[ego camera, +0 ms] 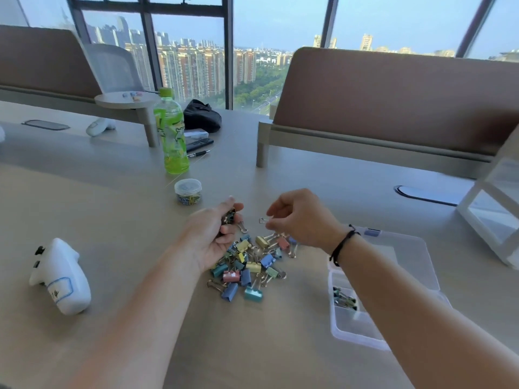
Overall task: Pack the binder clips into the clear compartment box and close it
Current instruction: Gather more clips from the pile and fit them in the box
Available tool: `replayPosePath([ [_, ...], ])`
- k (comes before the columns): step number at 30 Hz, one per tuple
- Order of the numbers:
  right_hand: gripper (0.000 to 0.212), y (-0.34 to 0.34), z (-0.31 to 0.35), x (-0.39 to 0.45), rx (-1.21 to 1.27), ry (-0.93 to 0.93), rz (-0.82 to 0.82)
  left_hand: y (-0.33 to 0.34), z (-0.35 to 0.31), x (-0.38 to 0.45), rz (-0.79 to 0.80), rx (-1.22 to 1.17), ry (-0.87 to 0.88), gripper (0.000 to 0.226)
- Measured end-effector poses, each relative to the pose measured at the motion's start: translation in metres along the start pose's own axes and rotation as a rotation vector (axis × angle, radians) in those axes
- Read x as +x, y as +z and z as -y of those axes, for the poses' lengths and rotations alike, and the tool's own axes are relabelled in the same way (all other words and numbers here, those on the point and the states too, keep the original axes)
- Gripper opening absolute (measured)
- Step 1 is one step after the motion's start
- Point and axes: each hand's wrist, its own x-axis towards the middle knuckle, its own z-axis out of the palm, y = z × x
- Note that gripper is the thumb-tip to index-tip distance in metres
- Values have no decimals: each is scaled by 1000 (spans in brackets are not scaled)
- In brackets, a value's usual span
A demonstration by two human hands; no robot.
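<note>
A pile of coloured binder clips [248, 266] lies on the table between my arms. My left hand [217, 234] hovers over the pile's far left side and grips several dark binder clips [229, 217] in its curled fingers. Just right of it, my right hand [300, 219] pinches a small clip [263, 220] by its wire handle, above the pile. The clear compartment box [354, 331] stands open at the right, partly under my right forearm. A few dark clips [344, 298] lie in one compartment, and its lid [407, 256] lies flat behind.
A white controller [60, 276] lies at the left. A small clear tub of paper clips [188, 191] and a green bottle [171, 136] stand beyond the pile. A pen, black bag and desk dividers are farther back. A white frame [494, 220] stands at the right edge.
</note>
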Motion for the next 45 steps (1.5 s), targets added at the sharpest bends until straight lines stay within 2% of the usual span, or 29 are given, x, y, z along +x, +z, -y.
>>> replayPosePath([
  [4, 15, -50, -23, -52, 119, -53, -13, 13, 10, -11, 104, 96, 0, 23],
  [8, 9, -109, -65, -114, 118, 25, -123, 41, 32, -22, 184, 235, -18, 24],
  [12, 8, -140, -96, -158, 67, 100, -176, 87, 61, -39, 244, 503, 40, 23],
  [16, 8, -127, -103, -169, 15, 37, -81, 135, 86, -54, 370, 728, 140, 30],
  [20, 7, -110, -97, -172, -102, -61, -27, 159, 106, -51, 385, 846, 297, 29],
  [23, 10, -102, -102, -175, -201, -85, -36, 156, 113, -44, 356, 864, 409, 25],
  [27, 13, -96, -113, -172, -297, -108, -65, 137, 118, -40, 361, 1136, 698, 20],
  [29, 13, -94, -115, -172, -320, -124, -68, 130, 119, -40, 389, 1227, 776, 18],
  [35, 15, -88, -115, -171, -330, -93, -73, 123, 121, -38, 507, 1414, 850, 17],
  [45, 16, -91, -109, -177, -297, -82, 2, 123, 121, -40, 526, 1509, 869, 19],
])
